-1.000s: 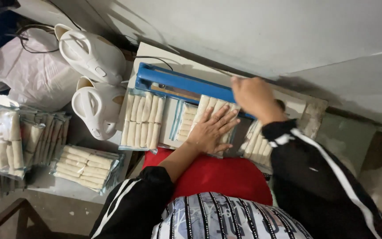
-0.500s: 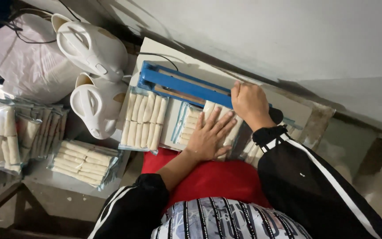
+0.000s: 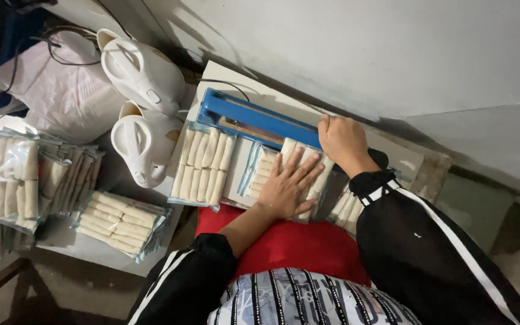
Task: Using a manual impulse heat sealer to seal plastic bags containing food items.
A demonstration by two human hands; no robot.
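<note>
A blue heat sealer [image 3: 254, 117] lies on a pale board in front of me. My right hand [image 3: 343, 142] is closed around the right end of its arm. My left hand [image 3: 289, 183] rests flat, fingers spread, on a clear bag of pale rolls [image 3: 272, 168] whose top edge sits under the sealer. To the left of it lies another clear bag of pale rolls [image 3: 203, 165], untouched. More rolls in a clear bag [image 3: 347, 207] show under my right sleeve.
Two white electric kettles [image 3: 142, 69] [image 3: 142, 141] stand left of the sealer. Several filled clear bags of rolls [image 3: 10, 174] [image 3: 118, 219] are stacked on the low surface at the left. A white sack [image 3: 61, 99] with cables lies behind. A red cloth [image 3: 296, 247] covers my lap.
My right hand has slid down along the sealer's arm and now grips its right end. My left hand stays flat on the bag. The view has shifted slightly.
</note>
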